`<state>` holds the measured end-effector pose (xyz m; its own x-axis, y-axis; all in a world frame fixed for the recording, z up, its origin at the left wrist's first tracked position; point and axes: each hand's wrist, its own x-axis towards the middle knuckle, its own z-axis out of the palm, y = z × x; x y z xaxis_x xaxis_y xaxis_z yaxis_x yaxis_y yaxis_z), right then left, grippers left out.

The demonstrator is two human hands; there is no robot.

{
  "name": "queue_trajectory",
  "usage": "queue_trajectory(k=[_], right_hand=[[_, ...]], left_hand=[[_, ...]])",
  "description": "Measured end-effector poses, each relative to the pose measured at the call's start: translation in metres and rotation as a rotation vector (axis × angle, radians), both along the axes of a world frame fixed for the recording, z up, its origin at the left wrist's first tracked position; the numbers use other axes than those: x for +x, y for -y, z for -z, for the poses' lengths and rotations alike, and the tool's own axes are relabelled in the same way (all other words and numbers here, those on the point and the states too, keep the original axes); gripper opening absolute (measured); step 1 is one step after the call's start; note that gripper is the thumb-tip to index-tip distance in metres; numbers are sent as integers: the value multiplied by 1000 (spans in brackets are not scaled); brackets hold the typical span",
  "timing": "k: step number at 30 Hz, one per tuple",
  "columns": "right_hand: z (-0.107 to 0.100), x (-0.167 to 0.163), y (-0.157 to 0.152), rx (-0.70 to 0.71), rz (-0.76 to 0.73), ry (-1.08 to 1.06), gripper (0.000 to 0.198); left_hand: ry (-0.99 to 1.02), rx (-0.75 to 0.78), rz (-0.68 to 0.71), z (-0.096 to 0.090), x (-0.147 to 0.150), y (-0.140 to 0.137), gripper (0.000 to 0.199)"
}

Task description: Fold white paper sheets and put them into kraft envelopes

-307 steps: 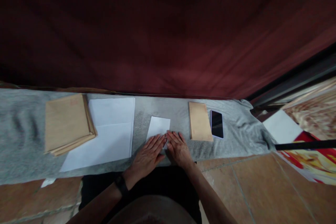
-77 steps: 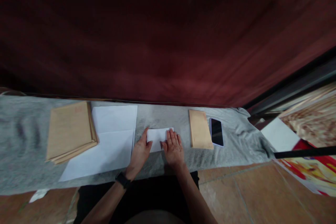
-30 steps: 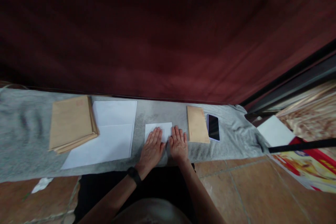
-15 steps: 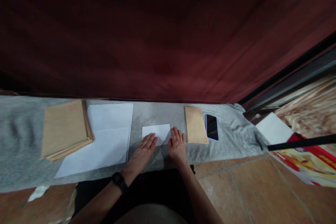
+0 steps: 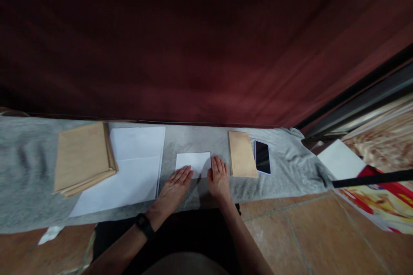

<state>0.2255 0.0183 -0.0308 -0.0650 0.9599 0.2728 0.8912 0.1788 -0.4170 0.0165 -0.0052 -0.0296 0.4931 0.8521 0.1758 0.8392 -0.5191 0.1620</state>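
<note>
A small white folded-looking paper (image 5: 194, 162) lies flat on the grey cloth in front of me. My left hand (image 5: 177, 182) rests on its lower left corner, palm down with fingers stretched out. Along the paper's right edge lies my right hand (image 5: 219, 177), also flat, its fingers extended. Right of that hand is a brown envelope (image 5: 242, 154). Larger white sheets (image 5: 137, 176) lie to the left of my left hand, partly covered by a stack of brown envelopes (image 5: 82, 148).
A phone (image 5: 263, 157) lies just right of the single envelope. The grey cloth (image 5: 287, 165) covers the narrow surface, with a dark red panel (image 5: 193, 60) rising behind it. At the right are a colourful box (image 5: 380, 206) and a black bar (image 5: 371, 178). A white scrap (image 5: 50, 234) is on the tiled floor.
Both hands stay in nearly the same places on the paper. The whole view has shifted very slightly, with the things appearing a little further right.
</note>
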Motion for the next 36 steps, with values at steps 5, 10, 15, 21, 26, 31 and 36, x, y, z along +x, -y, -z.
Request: queue_trajectory(k=[5, 10, 15, 21, 26, 31, 36], right_hand=[[-12, -30, -10, -12, -195, -172, 49], [-13, -49, -18, -42, -351, -143, 49], [-3, -45, -20, -5, -306, 4, 49], [3, -34, -21, 41, -276, 118, 49], [3, -25, -17, 57, -254, 186, 51], [6, -17, -12, 53, -214, 250, 53], [9, -8, -9, 77, -194, 283, 56]], left_hand=[[31, 37, -102, 1, 22, -11, 58], [35, 95, -155, 13, 33, -21, 61], [-7, 107, -213, 15, 33, -26, 62], [-3, 104, -223, 11, 26, -31, 59], [10, 74, -261, 1, 28, -28, 59], [36, 42, -287, -6, 30, -26, 60], [33, 33, -295, -8, 28, -26, 60]])
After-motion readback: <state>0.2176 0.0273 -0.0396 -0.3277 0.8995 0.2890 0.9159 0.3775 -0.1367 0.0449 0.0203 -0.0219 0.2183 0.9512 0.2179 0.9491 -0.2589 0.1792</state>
